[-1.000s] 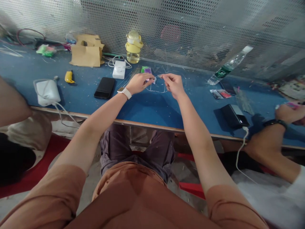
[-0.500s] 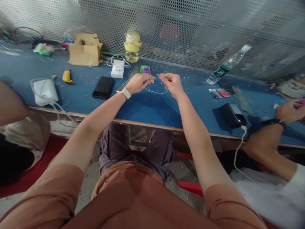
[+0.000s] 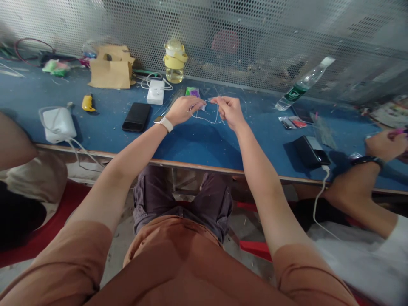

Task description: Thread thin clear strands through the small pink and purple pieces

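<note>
A thin pale string [image 3: 208, 121] hangs in a loop between my two hands, a little above the blue table. My left hand [image 3: 185, 109], with a white watch on the wrist, pinches one part of it between thumb and fingertips. Close by on the right, my right hand [image 3: 230, 111] pinches another part, its other fingers curled in. A small gap separates the fingertips, with a fine strand across it. Just behind my left hand lie small green and purple packets [image 3: 193, 92], partly hidden by it. Clear thin strands are scattered behind my hands.
On the blue table [image 3: 204, 148] a black power bank [image 3: 137, 117], a white charger [image 3: 156, 92] and a yellow-topped bottle [image 3: 174, 63] stand left. Right are a leaning water bottle [image 3: 301, 88], a dark power bank [image 3: 310, 151] and a co-worker's hand [image 3: 384, 145]. A perforated metal panel [image 3: 204, 38] rises behind.
My hands stay close together with the string pinched. The fingertips have shifted slightly, and the hanging loop has changed shape a little. The whole view has moved slightly.
</note>
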